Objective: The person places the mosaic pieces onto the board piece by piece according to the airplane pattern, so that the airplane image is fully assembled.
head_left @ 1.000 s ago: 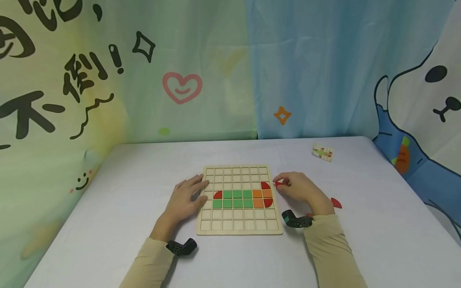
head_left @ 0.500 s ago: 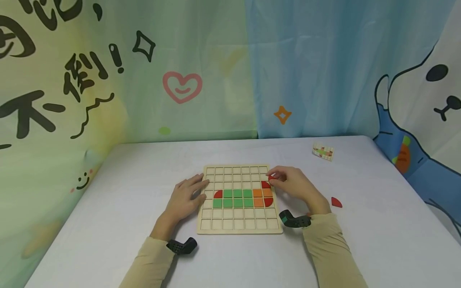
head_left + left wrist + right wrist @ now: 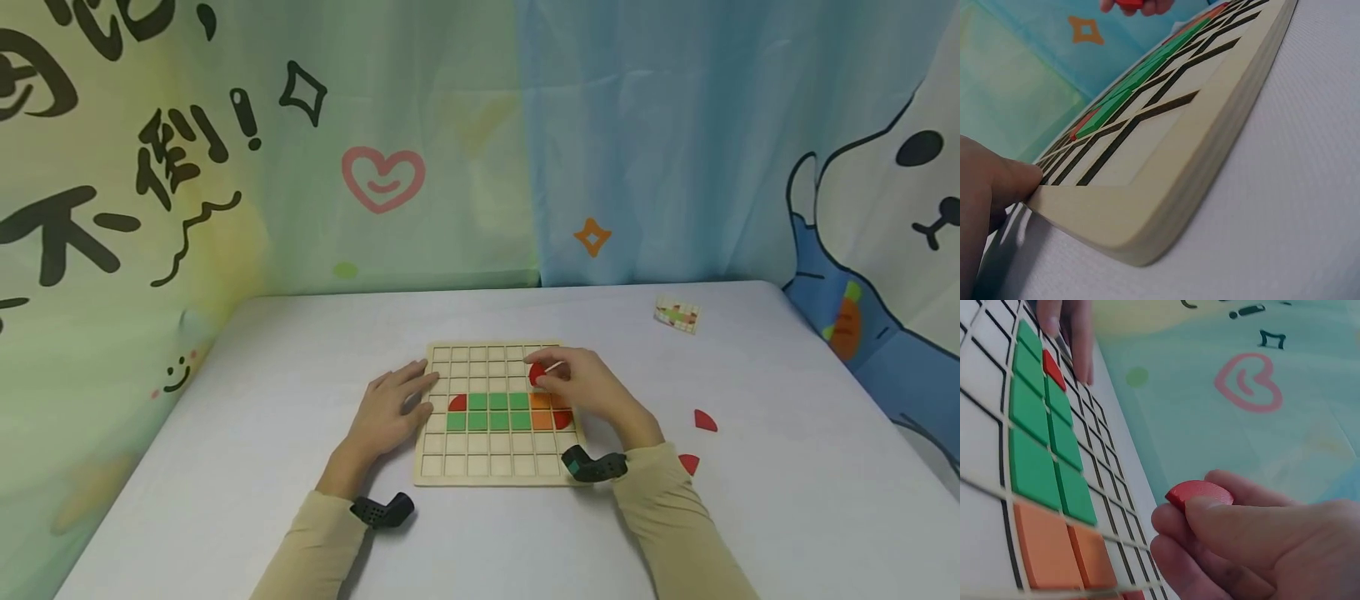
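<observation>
A wooden grid board [image 3: 489, 480] lies on the table with green square tiles [image 3: 498, 421], orange tiles [image 3: 541, 421] and red quarter-round tiles in its cells, one red tile [image 3: 457, 403] at the left end of the pattern. My right hand [image 3: 592, 387] is over the board's right part, pinching a red quarter-round tile [image 3: 1200, 490] between thumb and fingers, raised above the cells. It hides part of the upper right cells. On the board's left edge rest the fingers of my left hand [image 3: 384, 412]; the left wrist view shows a finger touching the rim.
Two loose red quarter-round tiles, one [image 3: 705, 420] farther back and one [image 3: 689, 463] partly behind the right sleeve, lie on the white table. A small pattern card [image 3: 677, 316] is at the back right. Printed curtains [image 3: 450, 167] hang behind the table.
My right hand has carried the red tile from beside the board leftward and over its upper right cells. A second loose red tile shows by the sleeve. The left hand stays put.
</observation>
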Demonstrator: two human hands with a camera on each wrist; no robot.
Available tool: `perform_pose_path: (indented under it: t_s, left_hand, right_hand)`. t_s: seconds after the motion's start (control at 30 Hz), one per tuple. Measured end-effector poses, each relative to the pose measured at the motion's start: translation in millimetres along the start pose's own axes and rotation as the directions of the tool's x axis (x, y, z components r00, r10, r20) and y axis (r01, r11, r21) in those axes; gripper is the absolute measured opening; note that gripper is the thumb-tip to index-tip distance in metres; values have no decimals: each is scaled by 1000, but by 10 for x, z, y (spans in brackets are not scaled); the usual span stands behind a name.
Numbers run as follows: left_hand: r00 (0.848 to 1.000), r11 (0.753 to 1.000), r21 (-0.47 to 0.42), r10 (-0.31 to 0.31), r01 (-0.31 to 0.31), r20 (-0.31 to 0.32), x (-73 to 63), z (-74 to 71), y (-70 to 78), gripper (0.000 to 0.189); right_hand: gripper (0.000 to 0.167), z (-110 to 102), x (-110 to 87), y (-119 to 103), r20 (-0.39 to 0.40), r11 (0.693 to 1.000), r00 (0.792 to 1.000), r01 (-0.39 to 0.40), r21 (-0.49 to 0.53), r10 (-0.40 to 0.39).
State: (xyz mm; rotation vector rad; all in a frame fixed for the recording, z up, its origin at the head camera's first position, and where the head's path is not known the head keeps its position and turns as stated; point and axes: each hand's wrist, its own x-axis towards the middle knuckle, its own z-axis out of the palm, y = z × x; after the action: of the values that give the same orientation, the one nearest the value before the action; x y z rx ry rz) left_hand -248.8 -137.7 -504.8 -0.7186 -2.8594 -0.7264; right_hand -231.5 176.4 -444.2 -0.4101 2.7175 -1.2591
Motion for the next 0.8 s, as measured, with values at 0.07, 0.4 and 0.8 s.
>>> perform_pose_path:
  t_s: [0.07,0.4,0.8]
  left_hand:
    - [1000,1000,2,4,-4,-2,2,4,2,47]
    - [1000,1000,4,5,-5,-6,7,21,19,49]
    - [1000,1000,-1,-7,7,-5,14,11,7,47]
  right_hand:
    - [35,35,4,-36,15,1000,1000,8,19,-8]
    - [38,234,25,-173,77,998,997,-15,65,10]
    - [28,507,107,-357,41,999,998,37,-14,-37]
